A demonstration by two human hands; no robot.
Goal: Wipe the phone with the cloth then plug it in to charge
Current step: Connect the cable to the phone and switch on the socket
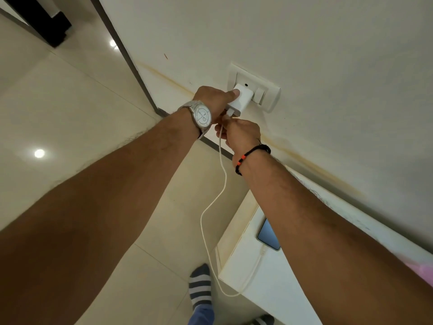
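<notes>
A: What is the biggest thing to place everything by?

B: The wall (304, 43), and on it the socket plate (269, 95). Everything else can be told from that plate. Below and to the right of it, against the wall, stands a white cabinet (269, 289).

A: And the phone?

B: The phone (269, 238) lies flat on the cabinet top, screen up, well below the plate and partly hidden by the right forearm. Its long axis seems to run toward the wall, though the arm covers too much to be sure. A white cable (212, 207) hangs from just under the plate, loops down beside the cabinet and climbs back over its edge to the phone's near end, apparently plugged in there.

A: So the coming move is up at the plate, not at the phone?

B: That is the likely reading. The charger (241, 99) sits against the plate, its body sticking out from the wall toward the person. The left hand (215, 99) grips it, thumb pressed on its top face. The right hand (241, 134), just below, pinches the cable at its plug (230, 112), right at the charger's lower end.

A: Which hand is nearer the plate?

B: The left. The two hands nearly touch. Pushing the plug home would run along the charger's own axis, toward the wall. No cloth can be made out.
</notes>
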